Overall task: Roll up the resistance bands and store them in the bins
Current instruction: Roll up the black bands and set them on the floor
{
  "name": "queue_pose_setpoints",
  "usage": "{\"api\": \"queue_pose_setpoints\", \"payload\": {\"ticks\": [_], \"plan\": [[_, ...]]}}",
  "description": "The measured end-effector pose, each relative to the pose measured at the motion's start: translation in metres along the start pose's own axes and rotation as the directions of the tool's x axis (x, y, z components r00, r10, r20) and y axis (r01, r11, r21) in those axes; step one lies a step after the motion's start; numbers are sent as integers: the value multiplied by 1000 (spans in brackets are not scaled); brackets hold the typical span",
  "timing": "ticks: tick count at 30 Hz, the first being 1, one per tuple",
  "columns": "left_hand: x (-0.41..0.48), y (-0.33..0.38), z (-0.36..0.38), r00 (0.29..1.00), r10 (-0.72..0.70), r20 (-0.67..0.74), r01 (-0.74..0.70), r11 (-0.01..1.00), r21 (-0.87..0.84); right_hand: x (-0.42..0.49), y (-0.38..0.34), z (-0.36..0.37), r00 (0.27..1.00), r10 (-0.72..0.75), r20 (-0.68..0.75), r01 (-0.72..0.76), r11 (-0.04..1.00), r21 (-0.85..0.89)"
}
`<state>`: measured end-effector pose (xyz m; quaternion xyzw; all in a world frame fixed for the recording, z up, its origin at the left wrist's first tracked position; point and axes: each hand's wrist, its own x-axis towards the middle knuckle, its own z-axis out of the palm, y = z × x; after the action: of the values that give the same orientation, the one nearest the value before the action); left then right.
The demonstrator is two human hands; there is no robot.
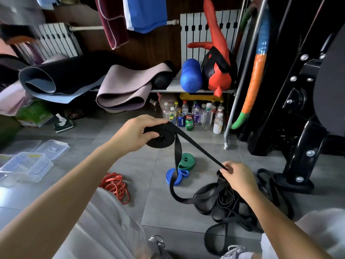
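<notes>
Grey tiled floor [149, 206] fills the lower frame. A tangled pile of black bands [220, 204] lies at lower right. Clear plastic bins [26, 167] sit at the left edge, open, well apart from the bands. At centre, the left hand [134, 133] grips a partly rolled black band [164, 142], fingers and thumb curled round the coil. The right hand [237, 176] pinches its taut tail above the pile. Loose red bands [115, 186] lie lower centre-left. A rolled green band [186, 161] touches a rolled blue band [175, 177] on the floor between the hands.

Half-coiled black band [166, 143] aloft (blue roll [180, 179], green roll [186, 161] on the floor [158, 208])
</notes>
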<state>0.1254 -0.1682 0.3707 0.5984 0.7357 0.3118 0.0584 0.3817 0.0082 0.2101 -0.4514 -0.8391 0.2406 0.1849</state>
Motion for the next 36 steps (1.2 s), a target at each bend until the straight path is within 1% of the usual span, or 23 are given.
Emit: {"api": "queue_pose_setpoints", "payload": {"ticks": [2,3,4,6,7,8,9,10,11,12,13,15,17,19,21,22,27,30,32,34,36], "plan": [[0,-4,-1,1000,-18,-15,18,1000,-4,3,0,2,1000,14,17,-14,1000,4],[1,-6,-1,999,-28,-22,28,1000,-6,6,-1,2,999,33,43,-35,998,50],[1,-9,-1,999,-41,-31,41,999,-5,9,-3,0,994,70,81,-81,986,145],[3,-16,-2,996,-73,-45,74,997,13,11,-6,-7,982,120,147,-168,908,383],[4,-18,-3,995,-91,-50,92,996,22,11,-6,-10,984,110,143,-162,887,433],[5,-21,-4,992,-109,-58,110,994,23,11,-5,-12,988,79,136,-130,900,416],[5,-24,-6,990,-125,-67,127,992,17,12,-1,-15,989,41,140,-85,943,322],[6,-27,-7,988,-138,-74,139,990,9,11,3,-16,988,9,151,-33,986,162],[6,-28,-8,987,-143,-75,144,990,5,11,9,-16,988,-9,152,11,1000,-7],[6,-29,-9,987,-142,-71,143,990,8,11,15,-16,992,-10,129,28,991,-134],[5,-31,-8,988,-142,-65,143,990,15,11,20,-15,995,12,96,8,978,-210],[5,-35,-8,986,-153,-71,154,988,20,12,27,-15,994,99,50,-82,960,-267],[4,-39,-8,982,-168,-87,170,985,19,13,31,-14,985,160,65,-143,966,-214],[4,-43,-8,978,-182,-98,186,982,32,15,32,-15,975,198,99,-195,980,-49],[4,-46,-9,975,-192,-111,197,980,40,17,30,-18,970,224,94,-235,965,119],[4,-47,-9,976,-190,-110,196,980,45,18,29,-19,970,228,83,-238,959,151],[8,-40,-4,985,-156,-76,159,987,34,18,26,-16,968,222,116,-224,975,-2],[11,-31,1,993,-104,-53,105,994,33,17,23,-16,955,243,171,-246,969,-8],[13,-23,8,998,-54,-30,55,998,33,17,19,-15,950,237,204,-236,971,-30],[15,-13,18,1000,5,-7,-5,1000,26,16,12,-13,949,213,234,-208,977,-44],[17,-4,29,997,66,32,-67,997,33,14,-1,-13,953,145,266,-157,987,24]]}}
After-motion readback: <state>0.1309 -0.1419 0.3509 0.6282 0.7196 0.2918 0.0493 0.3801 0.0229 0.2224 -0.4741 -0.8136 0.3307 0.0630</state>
